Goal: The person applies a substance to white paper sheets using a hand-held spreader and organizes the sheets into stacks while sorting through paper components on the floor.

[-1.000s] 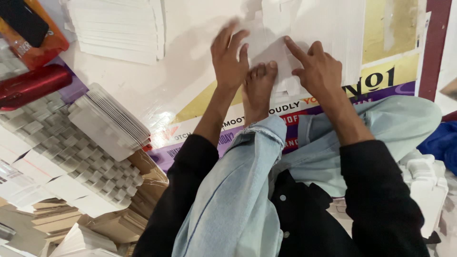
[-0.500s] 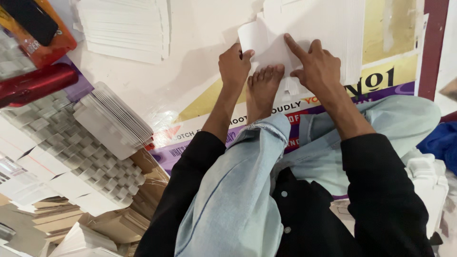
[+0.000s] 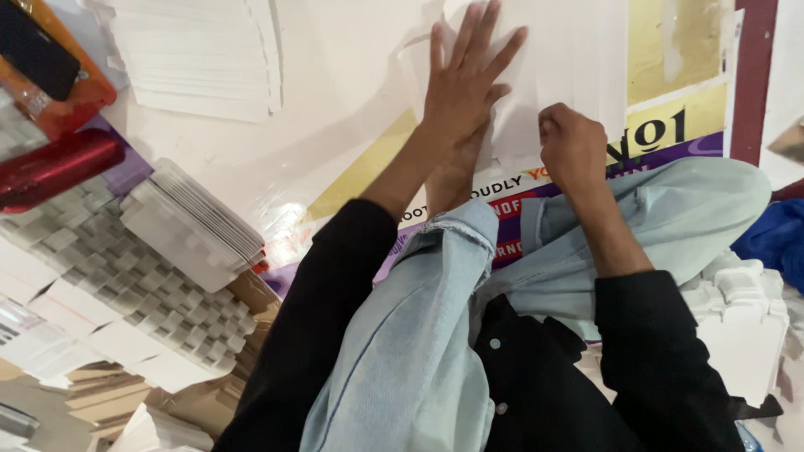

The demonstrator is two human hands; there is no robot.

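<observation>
Head view: I see my left hand (image 3: 465, 88) spread flat, fingers splayed and released, pressing down on a white paper sheet (image 3: 536, 75) that lies at twelve o'clock on the printed banner (image 3: 670, 125) covering the floor. My right hand (image 3: 572, 146) is clenched into a fist at about one o'clock, knuckles down on the lower edge of the same sheet, just beside the left wrist; I cannot tell whether it pinches anything. A bare foot (image 3: 452, 172) sits under the left palm, touching the sheet's near edge.

The banner shows a yellow band, a purple strip with lettering and a dark red border along its right edge at two o'clock. Open floor runs from eleven to twelve o'clock, left of the sheet. A fanned stack of white paper pieces (image 3: 201, 54) lies at eleven o'clock, well apart from the hands. A second bundle of white cards (image 3: 188, 226) lies at nine o'clock, resting on a woven grey-and-white mat (image 3: 100, 268). A red cylinder-shaped object (image 3: 50, 167) and an orange tray (image 3: 59, 92) sit at ten o'clock.
</observation>
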